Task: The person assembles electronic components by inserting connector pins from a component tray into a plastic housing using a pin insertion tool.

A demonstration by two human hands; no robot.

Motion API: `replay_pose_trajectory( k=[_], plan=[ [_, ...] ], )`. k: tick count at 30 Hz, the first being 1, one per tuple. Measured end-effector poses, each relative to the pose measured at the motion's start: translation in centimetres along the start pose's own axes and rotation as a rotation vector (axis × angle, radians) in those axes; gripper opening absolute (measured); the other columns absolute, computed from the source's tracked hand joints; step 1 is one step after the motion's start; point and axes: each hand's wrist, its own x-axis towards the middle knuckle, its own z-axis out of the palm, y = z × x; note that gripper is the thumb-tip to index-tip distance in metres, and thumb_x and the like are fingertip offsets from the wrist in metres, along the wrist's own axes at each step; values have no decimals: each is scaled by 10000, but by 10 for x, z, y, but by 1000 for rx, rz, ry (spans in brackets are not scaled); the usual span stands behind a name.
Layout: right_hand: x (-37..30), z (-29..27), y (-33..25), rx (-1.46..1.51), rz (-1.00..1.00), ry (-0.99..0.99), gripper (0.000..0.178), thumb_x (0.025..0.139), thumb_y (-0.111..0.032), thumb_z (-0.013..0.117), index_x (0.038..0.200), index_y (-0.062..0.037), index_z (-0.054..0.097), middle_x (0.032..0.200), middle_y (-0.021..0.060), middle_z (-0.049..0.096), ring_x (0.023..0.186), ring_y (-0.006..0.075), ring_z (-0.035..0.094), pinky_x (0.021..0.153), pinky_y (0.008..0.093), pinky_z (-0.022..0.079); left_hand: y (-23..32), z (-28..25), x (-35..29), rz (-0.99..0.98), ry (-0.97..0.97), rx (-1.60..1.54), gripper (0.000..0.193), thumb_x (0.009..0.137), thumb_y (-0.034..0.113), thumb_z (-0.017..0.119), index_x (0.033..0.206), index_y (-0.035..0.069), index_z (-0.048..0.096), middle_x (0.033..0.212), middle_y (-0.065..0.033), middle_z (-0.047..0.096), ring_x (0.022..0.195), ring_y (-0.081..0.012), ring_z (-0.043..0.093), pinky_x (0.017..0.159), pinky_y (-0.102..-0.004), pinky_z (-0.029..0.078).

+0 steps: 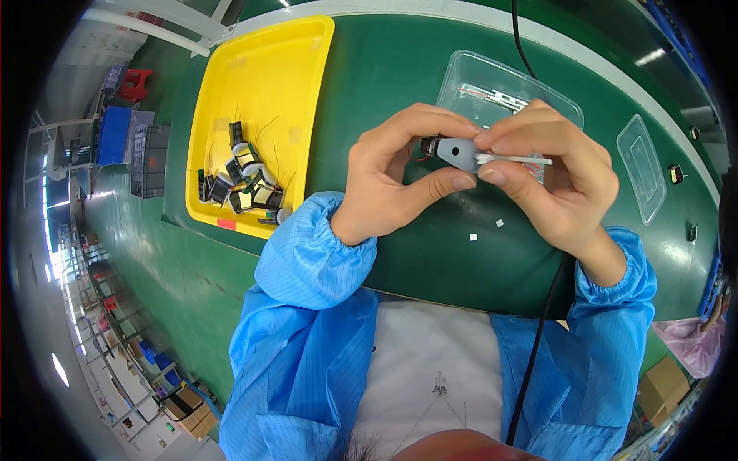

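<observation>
Blue-sleeved hands meet above the green counter (430, 253): left hand (388, 188) clamped on a small grey motor bracket (456, 151), right hand (557, 180) pinching a cotton swab (513, 160) against it. Likely light, rigid, thin-wired; best held by its edges. Beyond, a clear tray (492, 84) and yellow tray (261, 84).

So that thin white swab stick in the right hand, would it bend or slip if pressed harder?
The swab stick looks thin and light, so it would probably flex or snap under firm pressure. It is pinched between the right hand's fingertips near its cotton end, so slipping seems unlikely. The left hand steadies the small grey part, which probably resists the push.
</observation>
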Motion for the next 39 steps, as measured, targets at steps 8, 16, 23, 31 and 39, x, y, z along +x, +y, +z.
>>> replay_pose_trajectory(
  k=[8,16,23,31,39],
  plan=[
    [14,-13,3,-26,118,-172,168,716,-9,741,867,-11,667,794,80,642,655,157,615,511,232,467,3,2,1,-37,110,-70,391,726,-69,730,1090,-15,599,1070,-126,606,994,-201,595,852,-296,494],
    [11,-13,3,-148,64,-183,142,708,8,732,839,-1,679,745,94,640,624,176,617,486,244,470,7,9,0,-160,218,-134,369,718,-57,738,1056,-19,597,1036,-126,618,941,-192,615,819,-285,511],
    [9,-11,10,3,73,-185,131,709,24,727,829,14,678,743,113,641,624,189,616,517,256,480,1,3,-1,-23,94,-7,356,732,-30,736,1053,-18,581,1022,-132,620,930,-198,617,819,-292,506],
    [-3,4,16,27,120,-25,135,712,29,730,830,35,664,758,119,643,623,186,610,556,259,480,3,16,-5,-111,232,-95,358,763,-27,720,1080,-8,557,1050,-105,595,927,-153,586,817,-262,478],
    [-4,15,17,-72,-8,58,136,711,40,727,822,33,648,736,113,625,586,180,578,508,260,452,3,12,-6,-54,215,38,365,785,-20,703,1105,-17,528,1071,-125,575,955,-164,577,832,-267,476]
  ],
)
